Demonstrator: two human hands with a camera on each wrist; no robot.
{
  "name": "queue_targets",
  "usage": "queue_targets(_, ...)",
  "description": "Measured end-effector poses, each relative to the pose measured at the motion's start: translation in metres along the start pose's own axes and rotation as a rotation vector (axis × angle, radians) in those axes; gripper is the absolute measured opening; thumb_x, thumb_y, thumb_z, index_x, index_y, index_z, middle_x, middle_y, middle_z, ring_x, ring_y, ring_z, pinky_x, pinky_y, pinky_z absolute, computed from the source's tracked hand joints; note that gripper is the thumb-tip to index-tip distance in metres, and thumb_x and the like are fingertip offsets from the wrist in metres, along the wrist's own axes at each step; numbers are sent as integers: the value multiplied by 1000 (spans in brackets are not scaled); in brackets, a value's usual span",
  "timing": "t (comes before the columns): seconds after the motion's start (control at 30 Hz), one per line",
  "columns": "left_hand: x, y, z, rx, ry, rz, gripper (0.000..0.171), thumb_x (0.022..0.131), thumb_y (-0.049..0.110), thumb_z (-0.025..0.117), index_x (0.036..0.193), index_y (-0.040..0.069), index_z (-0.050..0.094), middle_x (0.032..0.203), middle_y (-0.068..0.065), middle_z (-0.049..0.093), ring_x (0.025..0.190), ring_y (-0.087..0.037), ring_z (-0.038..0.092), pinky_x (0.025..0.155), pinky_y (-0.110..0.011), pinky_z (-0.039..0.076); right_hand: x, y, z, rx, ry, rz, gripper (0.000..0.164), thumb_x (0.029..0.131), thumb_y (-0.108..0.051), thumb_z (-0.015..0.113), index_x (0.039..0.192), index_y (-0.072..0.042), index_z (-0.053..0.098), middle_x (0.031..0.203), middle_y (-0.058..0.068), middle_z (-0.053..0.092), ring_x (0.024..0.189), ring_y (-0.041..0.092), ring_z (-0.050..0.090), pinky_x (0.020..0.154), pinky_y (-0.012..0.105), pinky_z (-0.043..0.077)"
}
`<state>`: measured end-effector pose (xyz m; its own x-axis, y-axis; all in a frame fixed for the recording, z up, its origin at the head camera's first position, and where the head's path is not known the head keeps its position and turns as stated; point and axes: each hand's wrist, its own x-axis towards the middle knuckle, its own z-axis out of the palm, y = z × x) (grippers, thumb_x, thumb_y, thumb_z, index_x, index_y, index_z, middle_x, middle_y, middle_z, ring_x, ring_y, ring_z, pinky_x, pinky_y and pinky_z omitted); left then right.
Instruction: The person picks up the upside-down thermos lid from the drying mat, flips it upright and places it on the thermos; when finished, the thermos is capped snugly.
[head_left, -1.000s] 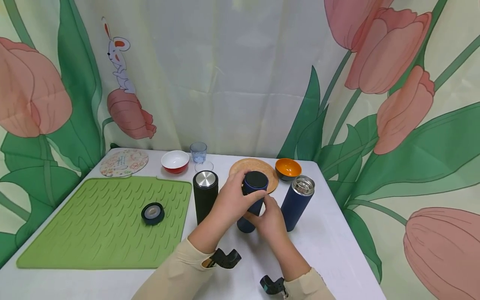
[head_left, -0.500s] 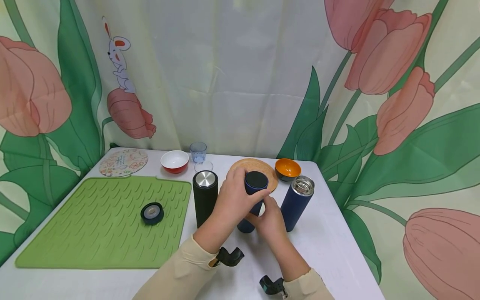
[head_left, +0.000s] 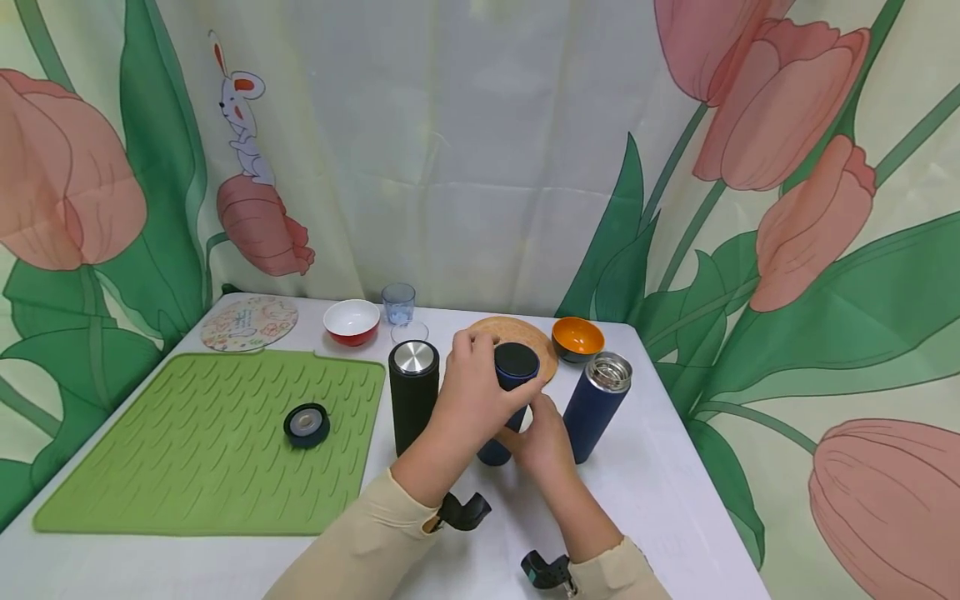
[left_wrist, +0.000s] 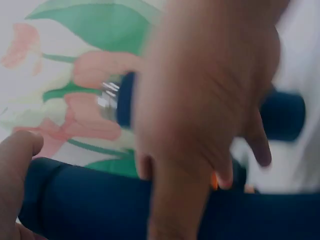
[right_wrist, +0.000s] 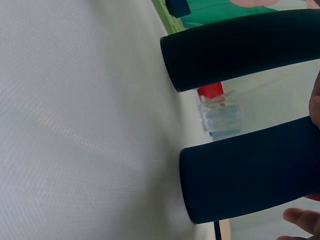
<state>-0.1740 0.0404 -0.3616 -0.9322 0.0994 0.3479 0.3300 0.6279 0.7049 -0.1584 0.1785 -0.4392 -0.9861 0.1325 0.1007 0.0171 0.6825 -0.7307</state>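
Observation:
A dark blue flask (head_left: 495, 452) with its lid on stands upright on the table, between both hands. My left hand (head_left: 471, 396) is curled round the flask's dark lid (head_left: 517, 360), thumb across the near side; the left wrist view shows its thumb and a finger at that end. Lower down, my right hand (head_left: 546, 442) grips the flask's body (right_wrist: 250, 175). Just to the right stands a second blue flask (head_left: 596, 417), its steel mouth uncovered. Left of the hands is a black flask (head_left: 412, 408) with a silver-topped lid. A loose dark lid (head_left: 306, 425) lies underside up on the green mat.
The ridged green mat (head_left: 187, 467) covers the table's left side. Along the back are a round patterned mat (head_left: 247, 323), a red-and-white bowl (head_left: 352, 322), a blue glass (head_left: 399, 302), a round cork mat (head_left: 543, 342) and an orange-lined bowl (head_left: 577, 337).
My left hand has turned a little on the lid, its fingers shifting left, so more of the lid shows. The right hand keeps its hold on the flask's body.

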Motion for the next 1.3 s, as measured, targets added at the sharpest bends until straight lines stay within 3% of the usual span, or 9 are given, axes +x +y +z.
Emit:
queue_targets(0.13, 1, 3, 7, 145, 79, 30, 85, 78, 65, 87, 127, 0, 59, 143, -20, 46, 117, -39, 56, 93, -47, 62, -1, 2, -1, 19, 13, -26, 76, 84, -32, 90, 150, -17, 57, 151, 15, 60, 143, 37, 54, 119, 60, 43)
queue_targets(0.3, 3, 3, 3, 116, 59, 9, 80, 79, 64, 88, 120, 2, 58, 140, -20, 45, 113, -39, 60, 92, -46, 63, -1, 3, -1, 32, 14, -47, 77, 83, -33, 92, 150, -19, 58, 150, 14, 62, 141, 36, 55, 118, 60, 44)
queue_targets(0.4, 6, 1, -4, 20, -12, -9, 75, 81, 58, 87, 124, 3, 59, 142, -20, 45, 113, -36, 63, 92, -45, 63, 0, 1, 0, 39, 7, -33, 80, 82, -39, 92, 151, -21, 56, 151, 12, 61, 141, 35, 55, 118, 60, 44)
queue_targets(0.57, 12, -3, -18, -147, -194, -47, 64, 86, 43, 84, 134, 7, 60, 150, -19, 43, 110, -31, 65, 93, -44, 61, 1, 0, 1, 46, 4, -7, 82, 80, -45, 93, 150, -24, 56, 149, 9, 62, 140, 33, 56, 118, 60, 44)
queue_targets(0.67, 14, -1, -23, -162, -258, -53, 64, 87, 38, 81, 139, 8, 59, 157, -18, 40, 113, -32, 66, 95, -45, 59, 0, 0, 1, 47, -1, -1, 83, 80, -48, 93, 151, -23, 56, 148, 9, 62, 140, 33, 56, 118, 59, 44)
queue_targets(0.8, 13, 8, -21, -39, -218, -25, 77, 87, 51, 83, 143, 4, 57, 158, -21, 39, 120, -37, 64, 97, -47, 60, 1, 2, 0, 46, -11, -5, 84, 82, -49, 91, 153, -22, 54, 154, 10, 58, 145, 34, 53, 119, 61, 42)
queue_targets(1.0, 7, 17, -10, 164, -49, 11, 101, 75, 72, 86, 135, -4, 56, 144, -24, 46, 117, -42, 61, 96, -47, 61, 1, 4, -1, 56, -11, -43, 80, 82, -37, 93, 152, -22, 56, 159, 10, 55, 151, 34, 48, 122, 61, 39)
queue_targets(1.13, 6, 13, -6, 135, -2, 1, 91, 75, 66, 89, 127, -1, 57, 132, -21, 48, 108, -39, 64, 91, -45, 63, 1, 5, 1, 49, -5, -40, 78, 83, -36, 92, 150, -21, 57, 156, 10, 57, 148, 35, 51, 121, 61, 41)
queue_targets(1.3, 9, 8, -10, -29, -108, -41, 75, 84, 56, 85, 133, 7, 57, 139, -17, 46, 119, -36, 59, 94, -48, 60, 1, 3, 1, 31, 2, -11, 82, 82, -43, 92, 152, -22, 55, 152, 11, 60, 142, 33, 54, 118, 59, 44)
